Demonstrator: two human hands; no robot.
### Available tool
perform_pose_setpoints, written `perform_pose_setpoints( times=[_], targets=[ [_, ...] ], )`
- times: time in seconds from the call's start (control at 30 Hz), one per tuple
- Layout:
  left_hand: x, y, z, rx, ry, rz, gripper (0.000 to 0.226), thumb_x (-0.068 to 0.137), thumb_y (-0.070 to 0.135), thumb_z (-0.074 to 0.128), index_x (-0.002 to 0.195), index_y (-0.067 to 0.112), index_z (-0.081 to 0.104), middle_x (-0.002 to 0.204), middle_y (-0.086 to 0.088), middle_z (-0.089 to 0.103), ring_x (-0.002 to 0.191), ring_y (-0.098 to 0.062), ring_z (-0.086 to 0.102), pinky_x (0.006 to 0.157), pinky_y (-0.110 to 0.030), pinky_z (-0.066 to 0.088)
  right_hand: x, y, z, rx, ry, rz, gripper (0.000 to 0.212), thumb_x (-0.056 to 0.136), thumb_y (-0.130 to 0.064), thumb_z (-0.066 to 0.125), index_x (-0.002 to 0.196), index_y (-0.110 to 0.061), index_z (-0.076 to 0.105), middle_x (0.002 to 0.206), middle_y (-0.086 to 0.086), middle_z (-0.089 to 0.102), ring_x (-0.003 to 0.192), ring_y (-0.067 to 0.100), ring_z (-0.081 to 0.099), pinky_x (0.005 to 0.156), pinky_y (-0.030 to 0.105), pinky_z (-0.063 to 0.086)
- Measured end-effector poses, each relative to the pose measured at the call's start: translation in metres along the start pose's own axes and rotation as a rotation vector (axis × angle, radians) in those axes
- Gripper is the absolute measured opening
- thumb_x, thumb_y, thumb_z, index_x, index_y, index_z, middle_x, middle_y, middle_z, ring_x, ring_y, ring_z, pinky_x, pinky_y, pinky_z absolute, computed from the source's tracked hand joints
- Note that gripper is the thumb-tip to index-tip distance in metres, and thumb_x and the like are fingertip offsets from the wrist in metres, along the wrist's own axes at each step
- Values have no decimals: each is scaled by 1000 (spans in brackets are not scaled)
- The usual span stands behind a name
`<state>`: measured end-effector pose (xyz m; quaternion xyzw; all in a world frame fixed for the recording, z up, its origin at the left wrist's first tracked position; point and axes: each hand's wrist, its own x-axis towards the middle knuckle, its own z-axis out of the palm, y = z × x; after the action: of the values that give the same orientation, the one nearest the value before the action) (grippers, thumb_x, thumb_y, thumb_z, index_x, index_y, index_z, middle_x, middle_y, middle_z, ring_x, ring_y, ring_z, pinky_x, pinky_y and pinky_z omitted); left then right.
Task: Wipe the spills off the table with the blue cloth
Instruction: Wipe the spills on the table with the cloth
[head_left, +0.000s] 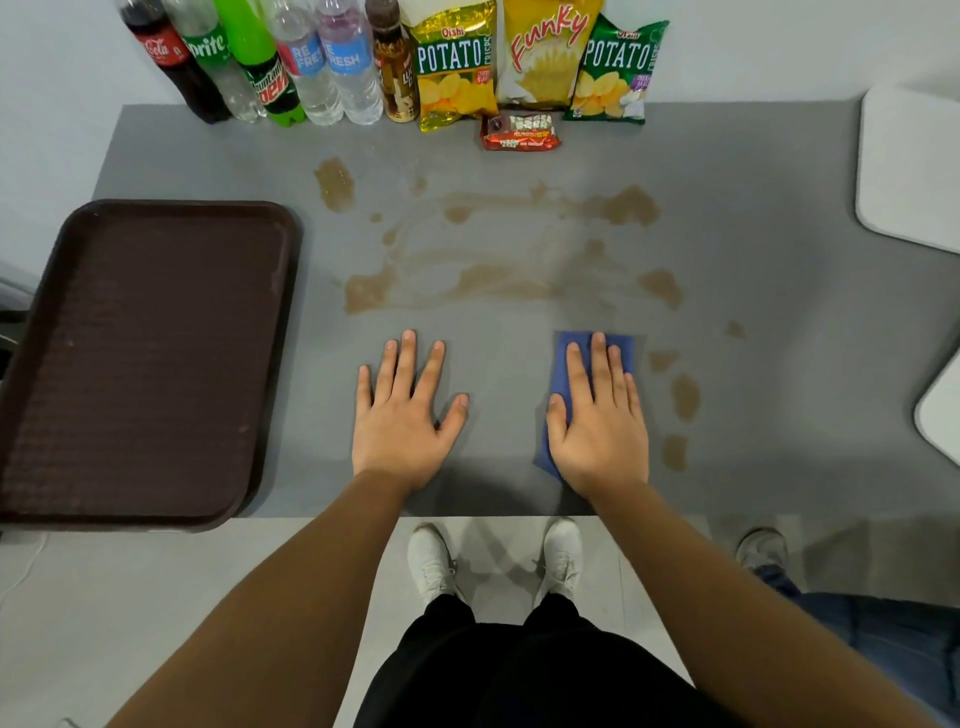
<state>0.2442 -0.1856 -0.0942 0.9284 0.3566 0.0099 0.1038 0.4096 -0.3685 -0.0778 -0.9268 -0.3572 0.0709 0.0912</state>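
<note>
Clearly the job is only partly done, judging from the head view, the sole one here. Brown spills (498, 244) are spread across the middle of the grey tabletop (753, 208): thin smeared streaks in the centre suggest some wiping, while thicker patches sit at the far left, far right and along the near right side, just beside the blue cloth (561, 364). All of that is left to clean.

The blue cloth lies flat on the tabletop near its front edge, right of centre, pinned under the right hand (597, 415). That hand is open, palm down, fingers straight and close together, pressing the cloth rather than gripping it. The left hand (405, 410) is also open and empty, fingers splayed, resting flat on bare tabletop well apart from the cloth. Both forearms reach forward from the body, roughly parallel.

A dark brown tray (145, 364) sits at the left edge; drink bottles (291, 62) and crisp bags (535, 62) line the far wall.
</note>
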Motion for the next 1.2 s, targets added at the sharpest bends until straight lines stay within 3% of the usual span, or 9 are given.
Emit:
perform_pose_setpoints(
  times=[0.2, 0.37, 0.47, 0.67, 0.83, 1.03, 1.2],
  targets=[
    [0, -1, 4, 11, 23, 7, 73, 101, 73, 16, 165, 40, 2, 175, 3, -3, 160, -18, -6, 129, -51, 2, 24, 46, -14, -35, 1, -44, 66, 105, -41, 37, 163, -18, 18, 172, 8, 11, 159, 26, 10, 129, 44, 14],
    [0, -1, 4, 18, 21, 6, 73, 101, 73, 14, 165, 40, 2, 175, 2, -4, 160, -19, -7, 129, -51, 1, 2, 63, -17, -38, -2, 145, 66, 107, -39, 34, 164, -18, 9, 172, 9, 1, 159, 27, 3, 129, 44, 9],
    [0, 0, 3, 15, 17, 0, 73, 101, 73, 13, 165, 40, 2, 175, 2, -4, 160, -18, -7, 129, -50, 0, -16, 40, -12, -33, 54, 230, 65, 106, -35, 34, 163, -13, 15, 171, 15, 7, 158, 33, 10, 128, 45, 12],
    [1, -2, 6, 5, 32, 6, 72, 101, 72, 17, 165, 41, 2, 175, 3, -2, 160, -17, -6, 129, -50, 0, 2, 32, -11, -29, -22, 2, 67, 105, -43, 31, 164, -19, 12, 173, 8, 2, 160, 25, 2, 130, 42, 8],
    [1, -3, 8, 7, 43, 14, 71, 102, 72, 19, 164, 42, 2, 175, 3, 0, 160, -17, -5, 128, -49, 0, 40, 69, -24, -74, -25, -159, 68, 102, -46, 27, 163, -19, 20, 172, 7, 11, 158, 26, 14, 128, 42, 17],
    [0, -5, 9, 9, 49, 19, 71, 102, 72, 20, 164, 42, 1, 175, 3, -1, 160, -17, -5, 129, -49, 1, 29, 111, -30, -65, -39, -74, 67, 104, -49, 22, 165, -22, 10, 173, 4, 2, 159, 23, 4, 129, 42, 11],
    [1, -5, 11, 30, 51, 15, 72, 102, 72, 20, 164, 42, 1, 175, 3, -1, 161, -18, -4, 128, -48, 0, -12, 96, -27, 0, -49, 46, 69, 102, -46, 26, 164, -21, 10, 173, 5, 0, 159, 22, -1, 130, 44, 8]
  ],
)
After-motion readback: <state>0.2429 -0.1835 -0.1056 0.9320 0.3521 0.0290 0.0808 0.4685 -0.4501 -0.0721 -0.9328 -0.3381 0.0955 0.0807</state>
